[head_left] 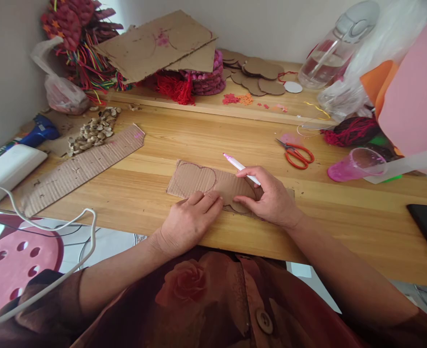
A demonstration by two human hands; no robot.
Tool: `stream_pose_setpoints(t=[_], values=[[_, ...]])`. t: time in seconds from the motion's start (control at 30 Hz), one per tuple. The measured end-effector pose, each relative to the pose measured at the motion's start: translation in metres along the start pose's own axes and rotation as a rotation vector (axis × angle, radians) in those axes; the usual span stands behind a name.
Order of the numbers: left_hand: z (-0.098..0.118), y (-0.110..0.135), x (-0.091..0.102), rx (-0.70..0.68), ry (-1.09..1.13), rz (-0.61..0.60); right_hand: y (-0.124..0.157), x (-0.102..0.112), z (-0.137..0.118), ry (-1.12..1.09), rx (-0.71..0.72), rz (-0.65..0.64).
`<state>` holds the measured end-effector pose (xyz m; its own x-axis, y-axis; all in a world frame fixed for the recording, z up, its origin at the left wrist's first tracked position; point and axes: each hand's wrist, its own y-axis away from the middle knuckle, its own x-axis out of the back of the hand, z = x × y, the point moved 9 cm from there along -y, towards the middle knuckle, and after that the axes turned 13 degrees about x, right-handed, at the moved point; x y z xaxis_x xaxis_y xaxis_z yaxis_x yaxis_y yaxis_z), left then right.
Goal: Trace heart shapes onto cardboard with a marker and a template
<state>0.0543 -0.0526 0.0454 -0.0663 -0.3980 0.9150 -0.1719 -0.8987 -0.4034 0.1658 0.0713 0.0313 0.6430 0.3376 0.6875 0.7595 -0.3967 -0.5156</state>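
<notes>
Cardboard work at a wooden surface (pixel 206 133); the corrugated cardboard piece (pixel 190 180) lies near its front edge and serves as landmark; a lobed outline is drawn on its left part, in line only, and a lobed cardboard template (pixel 231 187) rests on its right part; the left hand (pixel 192 220) grips nothing, its fingers laid together on the template; the right hand (pixel 267 198) grasps a white marker (pixel 242 169), coloured tip pointing away from the person, thumb touching the template; any lettering on the barrel is too small to read; right of and beyond the piece lie orange-handled scissors (pixel 288 147), then a pink-stained cup (pixel 344 167); left of it, a cardboard strip (pixel 86 166) bears pink and dark marks that form no readable word; well beyond it, a large cardboard sheet (pixel 157 46) shows a pink blot and faint curved lines; lobed cut-outs (pixel 262 67) lie to the sheet's right.
</notes>
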Motion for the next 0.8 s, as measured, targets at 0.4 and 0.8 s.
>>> stream_pose_setpoints(t=[0.4, 0.8], values=[[0.016, -0.027, -0.019, -0.087, -0.004, -0.240, 0.001, 0.008, 0.006, -0.077, -0.104, 0.071], [0.019, -0.040, -0.028, -0.138, 0.100, -0.322, 0.002, 0.003, 0.010, -0.139, -0.098, 0.063]])
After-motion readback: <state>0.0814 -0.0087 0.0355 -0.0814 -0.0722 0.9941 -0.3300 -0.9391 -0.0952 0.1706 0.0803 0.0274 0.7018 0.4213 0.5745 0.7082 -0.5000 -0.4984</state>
